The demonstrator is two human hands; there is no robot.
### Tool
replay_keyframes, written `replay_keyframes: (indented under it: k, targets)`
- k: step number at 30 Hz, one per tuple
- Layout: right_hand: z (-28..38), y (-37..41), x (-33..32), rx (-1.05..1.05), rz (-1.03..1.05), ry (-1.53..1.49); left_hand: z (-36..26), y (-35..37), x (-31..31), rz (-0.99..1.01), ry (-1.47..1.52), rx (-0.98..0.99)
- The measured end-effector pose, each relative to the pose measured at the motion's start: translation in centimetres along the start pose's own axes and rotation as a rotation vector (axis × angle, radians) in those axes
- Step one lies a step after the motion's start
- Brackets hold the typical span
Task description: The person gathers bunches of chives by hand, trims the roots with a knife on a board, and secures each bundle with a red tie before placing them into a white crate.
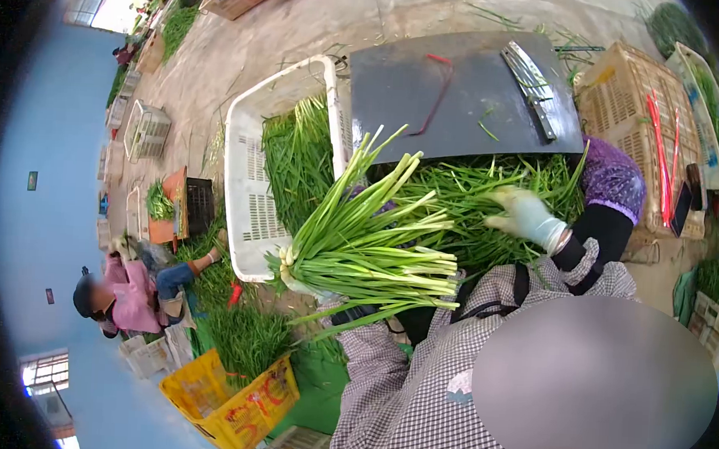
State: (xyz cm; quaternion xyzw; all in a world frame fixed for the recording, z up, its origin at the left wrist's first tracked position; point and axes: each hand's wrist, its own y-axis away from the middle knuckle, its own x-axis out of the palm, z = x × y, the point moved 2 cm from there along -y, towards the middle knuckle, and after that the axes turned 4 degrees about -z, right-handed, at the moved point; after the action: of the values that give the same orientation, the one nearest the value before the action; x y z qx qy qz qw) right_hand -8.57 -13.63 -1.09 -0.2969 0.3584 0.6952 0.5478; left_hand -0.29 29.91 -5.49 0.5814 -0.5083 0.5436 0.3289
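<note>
My left hand (294, 271), in a pale glove, is closed round one end of a bunch of green stalks (359, 233). The pale ends fan out to the right. My right hand (526, 217), also gloved, has its fingers apart over a loose heap of green stalks (459, 185). Beyond the heap is a dark board (399, 88) bearing a long blade (533, 91) and a red strip (441, 95). Left of the board, a white crate (252, 178) holds more greens (297, 164).
A yellow crate (244, 418) with greens stands at the lower left. A person in pink (132, 294) sits at the left. Beige crates (626, 100) stand at the right, with red strips (661, 159) and a phone (681, 209) on top.
</note>
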Motion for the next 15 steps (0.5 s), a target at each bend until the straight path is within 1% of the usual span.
replay_keyframes:
  k: [1, 2, 3, 5, 6, 7, 8, 9, 11, 12, 13, 14, 15]
  targets:
    - [0.8, -0.4, 1.3, -0.151, -0.092, -0.254, 1.6, -0.2, 0.4, -0.380, -0.411, 0.490]
    - [2.8, -1.0, 1.1, -0.155, -0.017, -0.487, 2.3, 0.4, 1.4, -0.758, -0.825, 0.981]
    - [5.1, -1.7, 0.9, -0.161, 0.057, -0.721, 1.3, 0.7, 1.2, -0.755, -0.826, 0.982]
    - [7.1, -3.5, 3.5, -0.230, 0.103, -0.770, 0.0, 0.5, 1.2, -0.068, 0.165, 0.001]
    - [8.4, -3.9, 4.9, -0.116, 0.170, -1.247, -0.1, 0.4, 1.5, -0.063, 0.160, -0.003]
    - [8.7, -4.1, 5.1, -0.221, -0.027, -1.059, -0.1, 0.4, 1.9, -0.019, 0.104, -0.028]
    - [8.9, -4.1, 5.1, -0.196, -0.087, -1.093, -0.1, 0.5, 1.9, 0.024, 0.052, -0.049]
    - [9.2, -4.0, 5.1, -0.169, -0.146, -1.124, 0.1, 0.6, 1.8, 0.023, 0.053, -0.047]
    - [9.2, -3.3, 4.8, -0.093, -0.162, -1.211, -0.1, 0.8, 0.5, -0.254, -0.013, 0.296]
    - [8.5, -3.3, 4.6, -0.188, -0.253, -1.006, -0.5, 0.7, -0.7, -0.260, -0.010, 0.302]
    - [7.2, -2.5, 4.6, -0.025, -0.258, -0.938, -1.3, 0.5, -2.0, -0.370, -0.131, 0.371]
    - [6.9, -1.9, 3.2, 0.032, -0.297, -1.037, -1.9, 0.4, -2.9, -0.480, -0.252, 0.436]
    - [6.1, -1.6, 2.3, 0.089, -0.337, -1.135, -2.2, 0.6, -2.1, -0.485, -0.247, 0.439]
